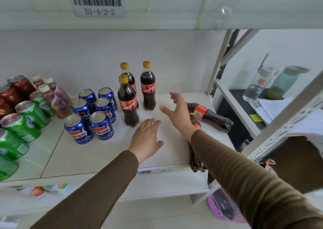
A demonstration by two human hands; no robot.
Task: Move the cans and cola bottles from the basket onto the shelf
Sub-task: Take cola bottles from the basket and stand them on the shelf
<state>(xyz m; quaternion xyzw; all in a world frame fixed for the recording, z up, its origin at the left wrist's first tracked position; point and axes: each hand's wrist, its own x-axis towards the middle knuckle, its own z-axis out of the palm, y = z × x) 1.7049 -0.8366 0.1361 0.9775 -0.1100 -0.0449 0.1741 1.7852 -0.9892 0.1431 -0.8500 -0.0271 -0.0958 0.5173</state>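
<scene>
Cola bottles stand and lie on the white shelf (108, 157), all close to the two hands. Three stand upright with yellow caps: the front bottle (128, 101) is just beyond the fingertips of the left hand (146, 137), and behind it are the back-left bottle (128, 76) and the back-right bottle (148, 87), the latter just left of the right hand (178, 112). Two more lie on their sides: one lying bottle (209, 116) rests just right of the right hand, beyond its wrist, and a second lying bottle (194, 151) runs under the right forearm toward the shelf's front edge, partly hidden by the brown sleeve (244, 167).

The left hand's grip is spread flat, palm down, fingers straight, low over the shelf; whether it touches the shelf is unclear. The right hand's grip is spread wide in the air, fingers apart and slightly bent, holding nothing.

Six blue cans (94, 113) stand in a block left of the left hand. Further left are green cans (22, 123), red cans (15, 92) and small purple-labelled bottles (56, 99). A purple basket (222, 209) sits low, under the right forearm, with something dark inside that cannot be made out.
</scene>
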